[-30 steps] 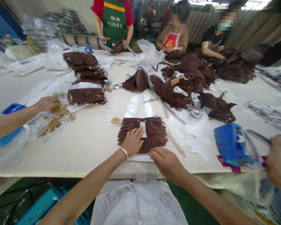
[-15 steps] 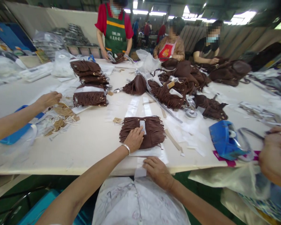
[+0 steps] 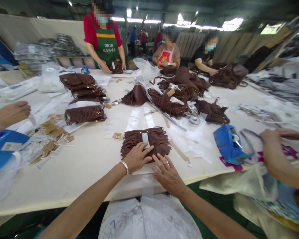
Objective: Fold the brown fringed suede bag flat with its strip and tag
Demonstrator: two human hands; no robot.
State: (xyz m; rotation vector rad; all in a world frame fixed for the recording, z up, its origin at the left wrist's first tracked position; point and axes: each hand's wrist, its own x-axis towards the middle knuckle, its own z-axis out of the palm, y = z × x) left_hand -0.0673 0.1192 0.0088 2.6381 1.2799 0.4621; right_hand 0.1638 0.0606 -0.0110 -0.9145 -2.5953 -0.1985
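Note:
A brown fringed bag [image 3: 129, 142] lies flat on the table in front of me, with a pale strip [image 3: 146, 140] on its middle. My left hand [image 3: 137, 156], a bracelet at its wrist, rests on the bag's front with fingers stretched out. Fingers spread, my right hand [image 3: 167, 174] reaches over the bag's near edge and touches it. Beneath the bag, white sheeting [image 3: 133, 119] shows at the far side. A clear plastic strip [image 3: 148, 186] hangs over the table's edge below my hands.
A stack of fringed bags [image 3: 83, 112] stands to the left, near paper tags [image 3: 51, 129] and a blue bin [image 3: 5, 149]. More brown bags [image 3: 174, 99] are piled ahead. A blue tape dispenser [image 3: 229, 144] sits at right. Co-workers' hands [image 3: 13, 113] are at both sides.
My right hand has moved from the table edge up onto the bag's near edge. The left hand stays on the bag. At far left, a co-worker's hand has drawn back from the tags.

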